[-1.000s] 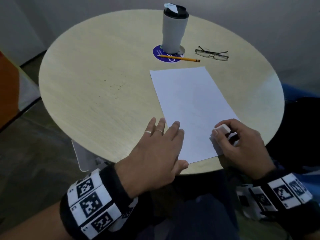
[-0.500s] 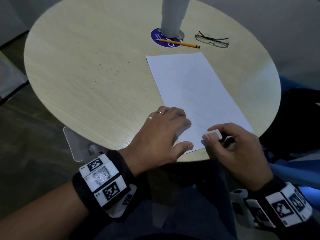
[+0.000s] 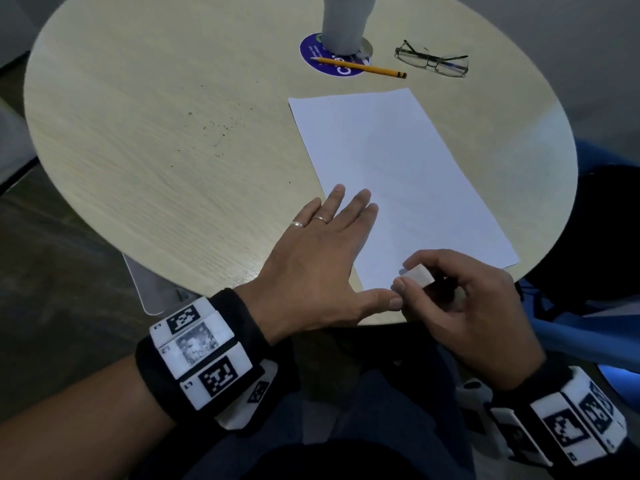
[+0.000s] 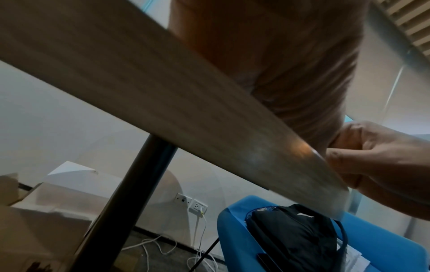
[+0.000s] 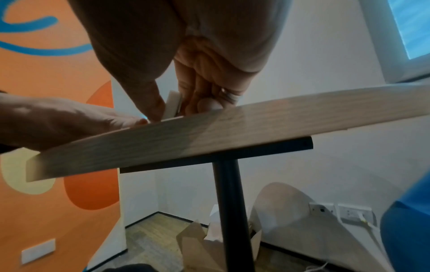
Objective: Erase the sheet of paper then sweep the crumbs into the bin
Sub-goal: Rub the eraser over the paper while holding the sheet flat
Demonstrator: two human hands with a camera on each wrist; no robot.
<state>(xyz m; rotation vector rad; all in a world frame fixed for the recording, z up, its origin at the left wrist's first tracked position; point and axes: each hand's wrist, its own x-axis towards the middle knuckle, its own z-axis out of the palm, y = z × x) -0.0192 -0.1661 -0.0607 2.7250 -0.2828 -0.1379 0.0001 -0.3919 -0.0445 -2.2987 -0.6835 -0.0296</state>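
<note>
Flat again, the left hand [image 3: 322, 258] has uncurled onto the sheet of paper [image 3: 398, 174] at the table's near edge; the right hand [image 3: 464, 306] pinches the eraser [image 3: 417, 276] just beside it, paper stretching away.

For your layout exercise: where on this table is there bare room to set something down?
Bare wood runs left of the paper, apart from crumbs. The far edge is crowded: cup, pencil, glasses. Both hands fill the near edge.
</note>
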